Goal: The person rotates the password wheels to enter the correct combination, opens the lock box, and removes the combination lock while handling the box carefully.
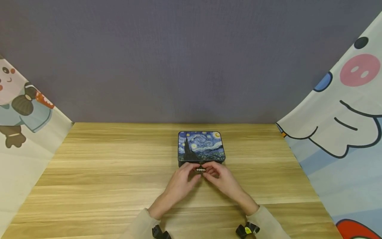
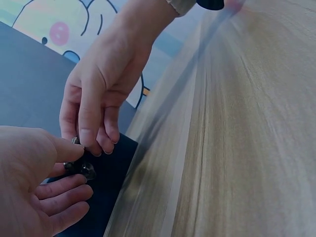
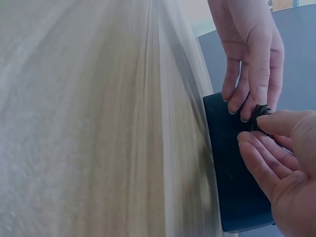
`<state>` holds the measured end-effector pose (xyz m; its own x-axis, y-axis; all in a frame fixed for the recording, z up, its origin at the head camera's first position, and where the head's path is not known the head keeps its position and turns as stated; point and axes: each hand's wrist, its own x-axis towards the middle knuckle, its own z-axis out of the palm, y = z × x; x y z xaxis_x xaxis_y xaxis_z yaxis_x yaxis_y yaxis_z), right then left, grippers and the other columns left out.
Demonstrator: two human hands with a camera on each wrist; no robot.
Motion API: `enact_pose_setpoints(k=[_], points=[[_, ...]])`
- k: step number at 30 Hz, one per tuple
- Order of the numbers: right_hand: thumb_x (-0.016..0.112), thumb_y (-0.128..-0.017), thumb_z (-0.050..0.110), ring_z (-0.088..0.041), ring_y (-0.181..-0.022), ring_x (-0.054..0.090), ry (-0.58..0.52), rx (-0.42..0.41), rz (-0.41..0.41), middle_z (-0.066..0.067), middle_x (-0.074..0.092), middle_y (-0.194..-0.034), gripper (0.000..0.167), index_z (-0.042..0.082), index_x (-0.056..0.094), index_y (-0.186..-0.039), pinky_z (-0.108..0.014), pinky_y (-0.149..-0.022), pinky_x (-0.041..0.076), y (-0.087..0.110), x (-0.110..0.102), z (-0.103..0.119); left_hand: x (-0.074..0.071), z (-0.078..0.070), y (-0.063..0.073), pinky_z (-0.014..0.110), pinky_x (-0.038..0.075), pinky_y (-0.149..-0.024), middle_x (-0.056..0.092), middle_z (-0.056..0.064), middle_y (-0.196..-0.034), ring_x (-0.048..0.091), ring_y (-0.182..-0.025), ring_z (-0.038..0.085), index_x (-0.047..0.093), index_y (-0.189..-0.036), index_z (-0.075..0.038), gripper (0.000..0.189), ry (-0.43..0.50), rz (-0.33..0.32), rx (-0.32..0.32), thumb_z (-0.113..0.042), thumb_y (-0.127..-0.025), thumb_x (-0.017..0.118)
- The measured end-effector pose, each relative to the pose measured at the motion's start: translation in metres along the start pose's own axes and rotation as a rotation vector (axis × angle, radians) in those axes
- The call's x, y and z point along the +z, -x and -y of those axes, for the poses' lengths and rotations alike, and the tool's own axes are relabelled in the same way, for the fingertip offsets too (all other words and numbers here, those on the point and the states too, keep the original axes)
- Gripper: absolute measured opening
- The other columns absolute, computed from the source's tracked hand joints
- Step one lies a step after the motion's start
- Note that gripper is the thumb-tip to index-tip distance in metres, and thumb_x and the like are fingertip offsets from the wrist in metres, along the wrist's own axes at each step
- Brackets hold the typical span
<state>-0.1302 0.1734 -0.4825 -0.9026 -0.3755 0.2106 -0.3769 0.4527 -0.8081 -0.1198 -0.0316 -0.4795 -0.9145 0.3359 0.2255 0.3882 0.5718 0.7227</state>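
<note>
A tin box [image 1: 206, 145] with a swirling blue night-sky painting on its lid lies closed on the table, its dark front side [image 3: 232, 168] toward me. At the middle of that front hangs a small dark metal combination padlock [image 1: 201, 169] with a row of dials. My left hand [image 1: 181, 182] pinches its left end between thumb and index finger. From the other side my right hand [image 1: 223, 181] pinches the right end in the same way. In both wrist views the fingers largely hide the padlock [image 2: 88, 170].
The wood-grain table [image 1: 104, 172] extends to both sides of the box. A grey partition [image 1: 179, 66] rises behind its back edge. Cartoon-printed cloths hang at left [image 1: 32, 132] and right [image 1: 328, 139].
</note>
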Motion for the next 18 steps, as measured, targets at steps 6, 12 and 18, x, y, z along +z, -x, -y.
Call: enact_pose_setpoints(k=[6, 12, 18], points=[[0.075, -0.092, 0.0, -0.018, -0.085, 0.071, 0.064, -0.071, -0.021, -0.006, 0.073, -0.097, 0.025, 0.002, 0.069, -0.116, -0.027, -0.076, 0.064, -0.0011, -0.0001, -0.0005, -0.0016, -0.0014, -0.0009, 0.041, 0.062, -0.093, 0.07, 0.01, -0.119, 0.069, -0.105, 0.024, 0.068, -0.128, -0.005, 0.035, -0.002, -0.002, -0.001, -0.016, -0.096, 0.074], [0.076, -0.09, 0.0, -0.015, -0.082, 0.069, 0.108, -0.099, -0.041, -0.004, 0.073, -0.095, 0.025, 0.002, 0.07, -0.114, -0.025, -0.073, 0.064, -0.0033, -0.0004, 0.0003, -0.0027, -0.0024, -0.0017, 0.041, 0.062, -0.092, 0.07, 0.009, -0.119, 0.069, -0.104, 0.024, 0.068, -0.128, -0.006, 0.034, -0.007, -0.006, -0.004, -0.017, -0.097, 0.073], [0.078, -0.088, -0.001, -0.011, -0.08, 0.068, 0.161, -0.123, -0.07, -0.003, 0.073, -0.093, 0.025, 0.003, 0.071, -0.111, -0.023, -0.072, 0.063, -0.0054, -0.0005, 0.0022, -0.0031, -0.0034, -0.0024, 0.04, 0.062, -0.088, 0.07, 0.008, -0.116, 0.069, -0.1, 0.023, 0.068, -0.129, -0.006, 0.035, -0.019, -0.012, 0.003, -0.019, -0.096, 0.073]])
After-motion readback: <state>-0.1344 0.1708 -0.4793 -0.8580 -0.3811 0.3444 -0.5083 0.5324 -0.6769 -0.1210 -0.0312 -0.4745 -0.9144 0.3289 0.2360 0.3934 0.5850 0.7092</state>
